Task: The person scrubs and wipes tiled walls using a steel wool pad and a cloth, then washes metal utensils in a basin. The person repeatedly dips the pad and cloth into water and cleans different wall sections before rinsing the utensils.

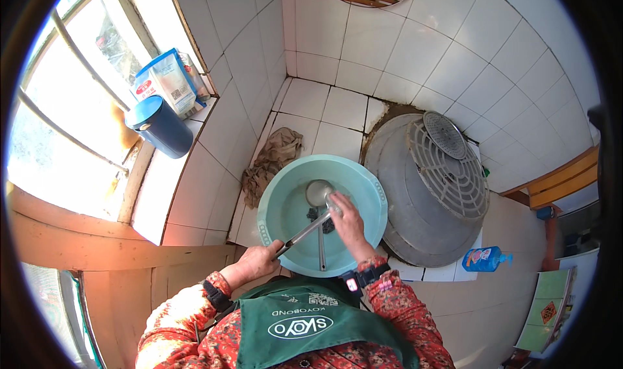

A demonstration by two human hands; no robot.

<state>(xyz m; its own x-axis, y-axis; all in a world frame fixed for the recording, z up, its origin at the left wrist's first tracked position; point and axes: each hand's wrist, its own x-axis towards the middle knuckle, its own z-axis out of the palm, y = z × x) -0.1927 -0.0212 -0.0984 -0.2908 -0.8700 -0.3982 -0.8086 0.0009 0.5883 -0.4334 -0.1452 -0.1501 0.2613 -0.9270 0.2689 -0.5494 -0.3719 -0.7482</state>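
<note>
My left hand [257, 263] grips the lower end of a long metal utensil handle [307, 230], which slants up over a pale turquoise plastic basin [273, 186]. My right hand [348, 223] is closed around the utensil's far end, and its blurred fingers mostly hide the head. Inside the basin lies a metal ladle [319, 192], its bowl towards the far side and its handle pointing at me. Beside that handle are dark clumps [329, 225] that look like scouring material. Shallow water seems to cover the basin's bottom, though this is hard to tell.
Right of the basin sits a large grey metal lid [396, 174], with a slotted rack [438, 174] and a perforated disc [444, 134] on it. A crumpled brown cloth [275, 159] lies left. A blue pump bottle [482, 259] stands right; a dark blue canister [168, 133] occupies the windowsill.
</note>
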